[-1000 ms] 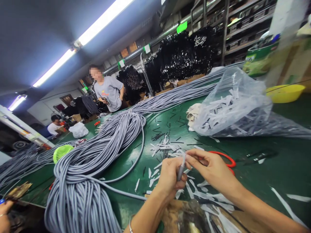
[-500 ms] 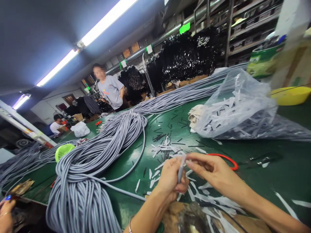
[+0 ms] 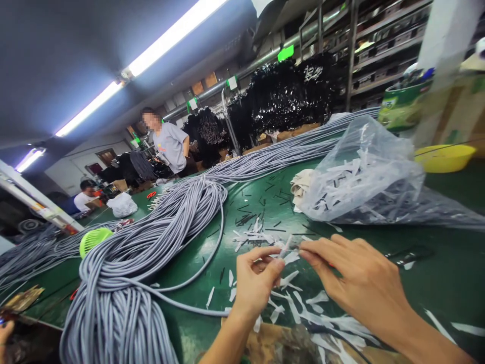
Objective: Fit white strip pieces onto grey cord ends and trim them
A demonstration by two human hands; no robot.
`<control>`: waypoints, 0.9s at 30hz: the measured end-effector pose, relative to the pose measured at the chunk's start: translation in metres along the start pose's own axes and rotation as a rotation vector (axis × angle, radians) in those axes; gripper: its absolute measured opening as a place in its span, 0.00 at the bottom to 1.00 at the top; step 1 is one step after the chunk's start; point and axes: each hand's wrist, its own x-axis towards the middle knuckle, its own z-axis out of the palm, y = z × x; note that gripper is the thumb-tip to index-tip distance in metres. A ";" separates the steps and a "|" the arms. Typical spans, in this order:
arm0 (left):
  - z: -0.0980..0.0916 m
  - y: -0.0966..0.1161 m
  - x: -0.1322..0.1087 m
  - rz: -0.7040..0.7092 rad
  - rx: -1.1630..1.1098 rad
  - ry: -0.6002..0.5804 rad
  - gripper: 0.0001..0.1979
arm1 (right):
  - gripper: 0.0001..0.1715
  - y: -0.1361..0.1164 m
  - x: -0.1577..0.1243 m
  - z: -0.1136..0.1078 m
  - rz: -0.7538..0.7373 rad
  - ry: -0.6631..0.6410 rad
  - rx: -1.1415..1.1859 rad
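Note:
My left hand (image 3: 255,278) pinches the stripped-looking tip of a grey cable (image 3: 285,252) between thumb and fingertips. Close beside that tip, my right hand (image 3: 356,283) has thumb and forefinger pressed together. Something thin and pale seems to be in this pinch, too small to name. A single grey cable (image 3: 189,305) runs from the big bundle of grey cables (image 3: 162,227) toward my left wrist. White scraps (image 3: 291,303) lie on the green table (image 3: 200,288) under both hands. Behind my right hand, a red-handled tool is nearly all covered.
A clear plastic bag (image 3: 359,187) of white scraps stands at the right, beside a beige cloth (image 3: 301,187). Further right are a yellow bowl (image 3: 445,157) and a green tin (image 3: 401,106). A green fan (image 3: 93,240) sits left. A person in a grey shirt (image 3: 170,144) stands beyond the table.
My left hand has turned and gone from a fist round the cable to a fingertip pinch. My right hand has turned palm-down, now covering the red handle. The view has shifted slightly.

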 end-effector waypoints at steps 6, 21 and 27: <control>-0.005 -0.003 -0.007 0.266 0.248 0.037 0.12 | 0.11 -0.002 0.006 -0.006 -0.096 0.045 -0.062; -0.005 -0.009 -0.008 0.305 0.348 0.025 0.09 | 0.26 -0.007 0.000 0.001 0.408 -0.166 0.519; -0.003 -0.011 -0.008 0.297 0.414 0.090 0.08 | 0.12 -0.010 -0.007 0.008 0.266 -0.025 0.344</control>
